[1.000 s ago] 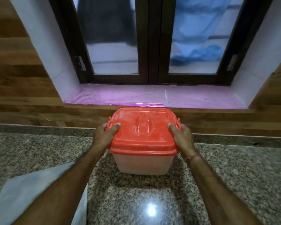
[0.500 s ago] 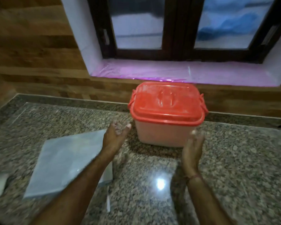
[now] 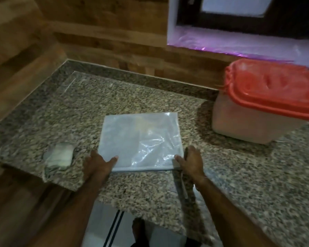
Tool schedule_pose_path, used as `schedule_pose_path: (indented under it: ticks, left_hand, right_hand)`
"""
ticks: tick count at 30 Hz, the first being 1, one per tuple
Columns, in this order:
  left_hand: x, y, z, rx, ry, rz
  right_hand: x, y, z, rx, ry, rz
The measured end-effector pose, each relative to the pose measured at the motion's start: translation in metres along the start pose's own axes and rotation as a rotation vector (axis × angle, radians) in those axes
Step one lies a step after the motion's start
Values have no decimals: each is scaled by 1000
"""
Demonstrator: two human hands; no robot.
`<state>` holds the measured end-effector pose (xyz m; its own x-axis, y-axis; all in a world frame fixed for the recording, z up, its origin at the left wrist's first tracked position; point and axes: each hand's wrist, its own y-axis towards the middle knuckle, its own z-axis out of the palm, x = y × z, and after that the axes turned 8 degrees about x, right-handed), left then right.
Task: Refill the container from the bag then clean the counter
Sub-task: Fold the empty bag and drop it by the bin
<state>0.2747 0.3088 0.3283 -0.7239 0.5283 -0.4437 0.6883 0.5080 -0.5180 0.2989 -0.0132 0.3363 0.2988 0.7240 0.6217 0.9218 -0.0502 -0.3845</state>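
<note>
On the granite counter [image 3: 132, 97], far right, the container [image 3: 243, 125] stands with its red lid [image 3: 275, 86] on; its contents do not show. The bag [image 3: 139, 139] lies flat mid-counter, well apart from it. The left hand [image 3: 96, 164] and right hand [image 3: 191, 161] each take a near corner in their grip, thumb on top, fingers curled at the edge. A cloth [image 3: 60, 155] lies just left.

Pretty dim and warm-toned overall, and the whole frame is soft with motion blur, worst on the red lid [image 3: 275, 86] at the right. The plastic bag [image 3: 141, 138] catches white glare on its crinkles. A purple glow runs along the window sill [image 3: 239, 43]. The container [image 3: 239, 125] throws a dark shadow leftward onto the tabletop [image 3: 114, 97]. Wide-angle distortion bends the edges.
</note>
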Motion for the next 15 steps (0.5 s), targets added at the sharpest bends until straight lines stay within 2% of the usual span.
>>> schedule_pose_path:
  ticks: [2, 3, 6, 8, 9, 11, 13, 14, 15]
  left_hand:
    - [10, 10, -6, 6, -63, 77]
    - [9, 10, -7, 22, -127, 114]
    - [3, 3, -7, 162, -291, 189]
    - [1, -9, 1, 306, -384, 240]
    - [1, -15, 6, 391, -401, 257]
    - [2, -23, 14, 607, -353, 239]
    - [2, -23, 9, 745, -133, 227]
    - [1, -16, 5, 670, 31, 254]
    - [-2, -7, -2, 500, 196, 296]
  right_hand:
    - [5, 3, 14, -60, 91, 77]
    - [4, 2, 15, -93, 224, 115]
    - [-2, -6, 11, -247, 899, 219]
    - [-2, -14, 16, -249, 1340, 261]
    - [0, -18, 22, -213, 1432, 294]
    - [6, -24, 42, -130, 1409, 360]
    - [13, -25, 59, -161, 1273, 425]
    - [12, -23, 64, -213, 1164, 447]
    - [7, -21, 65, -247, 1054, 452]
